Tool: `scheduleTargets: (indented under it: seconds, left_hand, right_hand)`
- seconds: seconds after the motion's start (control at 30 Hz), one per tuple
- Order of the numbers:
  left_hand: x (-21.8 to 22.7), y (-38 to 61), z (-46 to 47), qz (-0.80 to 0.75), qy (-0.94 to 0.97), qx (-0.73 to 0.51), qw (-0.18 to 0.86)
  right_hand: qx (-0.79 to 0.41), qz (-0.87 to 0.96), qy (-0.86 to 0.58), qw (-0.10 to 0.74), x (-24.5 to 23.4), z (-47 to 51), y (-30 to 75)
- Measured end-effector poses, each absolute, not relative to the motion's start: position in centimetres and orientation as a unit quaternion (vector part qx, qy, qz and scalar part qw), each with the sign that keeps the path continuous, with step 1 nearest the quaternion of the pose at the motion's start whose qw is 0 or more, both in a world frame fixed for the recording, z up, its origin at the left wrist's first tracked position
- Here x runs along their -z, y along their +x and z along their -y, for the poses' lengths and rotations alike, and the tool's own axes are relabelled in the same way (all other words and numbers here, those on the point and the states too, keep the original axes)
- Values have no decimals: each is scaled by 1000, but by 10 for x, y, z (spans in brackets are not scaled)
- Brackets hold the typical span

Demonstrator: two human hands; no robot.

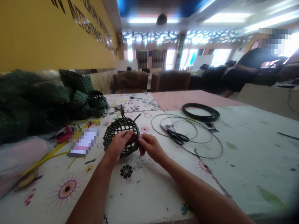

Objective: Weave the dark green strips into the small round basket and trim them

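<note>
Forearms [95, 189], bare, two; left hand [120, 142] and right hand [148, 146] pinching one dark woven basket [109, 136], whose projecting strips [122, 112] could work loose should either grip slacken

Dark capital lettering [90, 28] on a yellow wall [24, 37]

At the upper left, the wall carries large raised letters, cropped by the top edge. The biggest word ends in "AN". Beside it, smaller lines seem to read "AZIRAN INTER", its first letter unclear, and "INTERT", trailing into blur. Upright marks on the far pillar [180, 50] are too blurred to read.
</note>
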State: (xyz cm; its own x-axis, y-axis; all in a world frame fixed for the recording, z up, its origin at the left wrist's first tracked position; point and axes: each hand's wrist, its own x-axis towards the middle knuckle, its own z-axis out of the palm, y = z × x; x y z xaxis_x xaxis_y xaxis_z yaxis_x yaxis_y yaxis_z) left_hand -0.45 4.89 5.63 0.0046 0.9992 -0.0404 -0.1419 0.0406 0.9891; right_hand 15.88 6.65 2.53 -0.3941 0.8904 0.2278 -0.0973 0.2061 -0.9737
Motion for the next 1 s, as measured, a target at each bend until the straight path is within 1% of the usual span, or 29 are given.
scheduleTargets:
  seconds: [0.1,0.17,0.3,0.37,0.4,0.47,0.53,0.6,0.67,0.77,0.9,1.0]
  left_hand:
    - [-58,-2,-48,-491,491,-568,441]
    - [-62,-2,-47,-486,489,-594,414]
    - [-75,-4,-42,-431,394,-659,474]
    - [-80,-5,-40,-386,357,-687,501]
    - [-81,-5,-39,-364,346,-695,515]
    - [-82,-5,-38,-336,339,-690,544]
    - [-79,-4,-39,-331,353,-673,559]
    - [-77,-4,-39,-336,380,-661,553]
    - [-75,-5,-38,-337,404,-650,549]
    - [-74,-4,-36,-326,422,-619,576]
    - [-73,-1,-34,-317,429,-597,599]
    - [-72,2,-34,-341,432,-601,579]
  right_hand:
    - [-547,643,-309,440,-26,-60,155]
    - [-544,639,-318,442,-26,-61,154]
    - [-510,583,-392,496,-20,-76,161]
    - [-510,562,-420,497,-18,-84,166]
    - [-527,557,-422,484,-17,-86,167]
    - [-604,546,-383,437,-17,-87,168]
    - [-690,529,-294,397,-19,-82,166]
    - [-732,521,-202,389,-23,-76,163]
    - [-723,524,-155,423,-27,-71,162]
    - [-707,506,-134,476,-32,-70,164]
    - [-698,487,-153,502,-36,-73,171]
    - [-652,494,-185,545,-38,-75,173]
